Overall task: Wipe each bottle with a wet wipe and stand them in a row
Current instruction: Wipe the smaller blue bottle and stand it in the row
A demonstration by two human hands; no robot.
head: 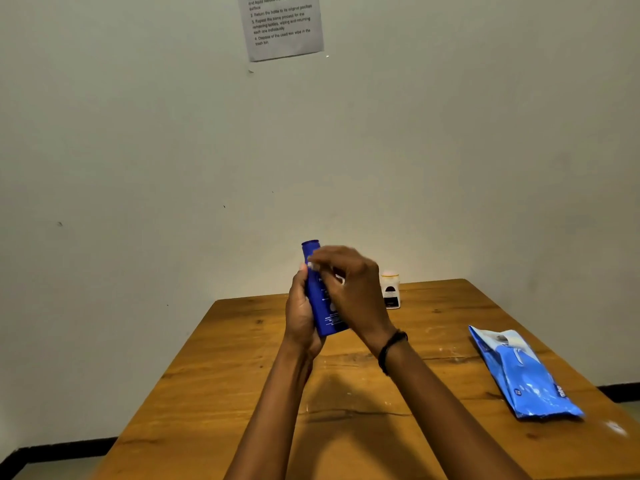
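Note:
My left hand [300,315] grips a dark blue bottle [320,306] from its left side and holds it upright above the wooden table [242,393]. My right hand [349,289] is curled over the front of the bottle, blurred by motion. A small white bit, seemingly a wet wipe [313,266], shows at its fingertips against the bottle's neck. A small white bottle [390,290] with a dark label stands near the table's far edge, just right of my hands.
A blue pack of wet wipes [523,372] lies flat at the table's right side. The table stands against a pale wall, where a printed instruction sheet [282,26] is taped up high.

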